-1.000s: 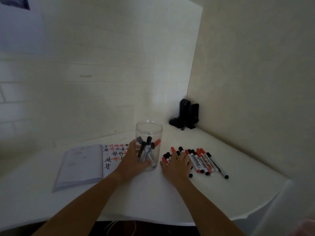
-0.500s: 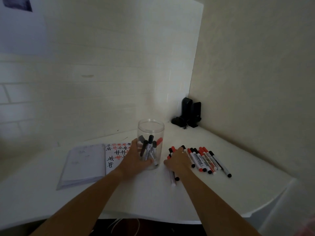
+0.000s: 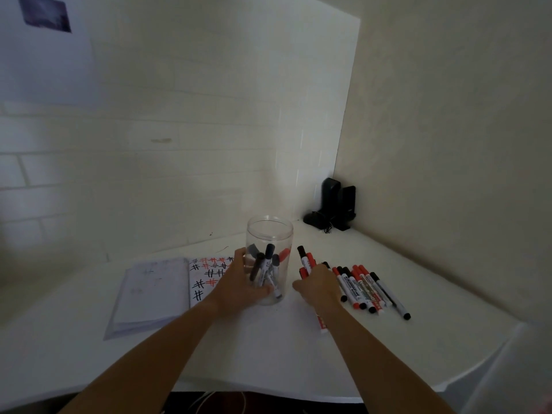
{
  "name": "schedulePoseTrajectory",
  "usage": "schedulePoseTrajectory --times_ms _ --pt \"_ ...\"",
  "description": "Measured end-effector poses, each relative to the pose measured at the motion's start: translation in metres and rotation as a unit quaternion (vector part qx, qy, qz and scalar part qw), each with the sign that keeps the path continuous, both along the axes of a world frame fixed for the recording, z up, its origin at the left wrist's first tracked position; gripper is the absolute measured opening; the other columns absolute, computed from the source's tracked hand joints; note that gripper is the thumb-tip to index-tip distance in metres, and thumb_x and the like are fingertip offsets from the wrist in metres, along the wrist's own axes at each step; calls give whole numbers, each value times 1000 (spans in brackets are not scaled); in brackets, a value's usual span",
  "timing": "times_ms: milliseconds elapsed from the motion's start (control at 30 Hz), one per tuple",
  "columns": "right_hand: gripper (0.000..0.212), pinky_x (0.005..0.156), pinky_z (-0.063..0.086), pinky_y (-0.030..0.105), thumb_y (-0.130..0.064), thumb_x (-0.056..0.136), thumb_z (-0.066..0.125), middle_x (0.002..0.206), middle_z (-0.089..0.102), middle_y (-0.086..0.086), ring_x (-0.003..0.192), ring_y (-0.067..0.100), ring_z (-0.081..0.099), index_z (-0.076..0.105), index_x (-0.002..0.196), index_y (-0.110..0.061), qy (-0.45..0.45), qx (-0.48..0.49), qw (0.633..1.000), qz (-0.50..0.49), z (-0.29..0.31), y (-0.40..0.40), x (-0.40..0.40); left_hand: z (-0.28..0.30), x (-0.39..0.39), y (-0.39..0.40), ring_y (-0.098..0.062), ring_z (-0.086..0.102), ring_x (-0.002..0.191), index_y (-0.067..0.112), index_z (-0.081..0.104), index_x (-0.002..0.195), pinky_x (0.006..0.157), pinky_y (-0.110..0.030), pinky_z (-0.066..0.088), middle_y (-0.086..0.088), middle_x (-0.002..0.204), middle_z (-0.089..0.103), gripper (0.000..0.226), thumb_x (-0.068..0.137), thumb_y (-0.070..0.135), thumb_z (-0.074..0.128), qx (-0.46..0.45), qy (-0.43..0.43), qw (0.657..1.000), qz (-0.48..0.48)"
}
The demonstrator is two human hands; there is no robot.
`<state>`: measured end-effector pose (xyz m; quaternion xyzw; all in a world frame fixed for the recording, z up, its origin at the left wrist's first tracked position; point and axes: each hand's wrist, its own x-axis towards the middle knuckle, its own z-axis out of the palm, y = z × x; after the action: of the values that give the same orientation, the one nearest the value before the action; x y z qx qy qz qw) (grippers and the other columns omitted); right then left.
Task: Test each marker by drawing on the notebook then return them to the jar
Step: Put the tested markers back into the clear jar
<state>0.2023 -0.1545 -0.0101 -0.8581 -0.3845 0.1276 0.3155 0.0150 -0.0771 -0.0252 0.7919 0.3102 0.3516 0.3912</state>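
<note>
A clear plastic jar [image 3: 270, 234] stands upright on the white table, holding several black and red markers. My left hand [image 3: 239, 286] grips the jar's lower left side. My right hand [image 3: 318, 283] is curled round a bunch of markers [image 3: 304, 259], their black and red caps sticking up beyond my fingers. One marker [image 3: 322, 324] lies under my right wrist. A row of loose markers [image 3: 366, 289] lies on the table right of that hand. The open notebook [image 3: 155, 294] lies left of the jar, its right page covered with black and red hash marks.
A black device [image 3: 333, 204] with a cable sits in the back corner where the two walls meet. The table's [image 3: 268, 363] curved front edge runs close to me. Walls close the space behind and to the right.
My right hand went from lying flat on the markers to closing round a bunch and lifting their capped ends. My left hand stayed on the jar.
</note>
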Motion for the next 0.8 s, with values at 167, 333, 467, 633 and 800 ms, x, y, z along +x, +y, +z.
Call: schedulePoseTrajectory --times_ms 167,333,467,633,800 --pt "25 66 63 39 -14 83 76 85 66 11 65 21 67 53 92 -15 153 197 968 6 36 2 0 10 -3 4 -5 61 106 26 35 132 80 -20 57 10 118 57 85 69 37 91 5 30 999 -14" --pt "11 55 52 23 -9 91 66 84 63 13 63 15 61 56 96 -10 179 436 882 1 96 3 -9 17 -5 4 8 63 99 20 39 129 76 -13 53 10 116 61 88 64 51 88 5 46 999 -28" --pt "9 62 56 32 -17 94 68 83 63 15 66 16 58 60 97 -14 171 523 833 48 135 11 -22 19 -6 5 8 61 100 22 38 127 75 -8 49 14 117 57 78 70 36 90 9 55 998 -25" --pt "15 69 58 27 -15 91 71 87 65 5 70 13 63 61 103 -15 258 568 780 53 167 31 -39 20 -7 6 5 61 101 23 40 128 75 -7 48 22 115 55 79 69 39 90 22 48 998 -36" --pt "21 85 60 34 -16 90 76 97 71 4 83 14 74 61 105 -16 342 497 790 113 152 51 -56 18 -8 9 15 59 102 26 42 126 76 -6 48 22 113 59 76 69 42 90 12 47 998 -44"
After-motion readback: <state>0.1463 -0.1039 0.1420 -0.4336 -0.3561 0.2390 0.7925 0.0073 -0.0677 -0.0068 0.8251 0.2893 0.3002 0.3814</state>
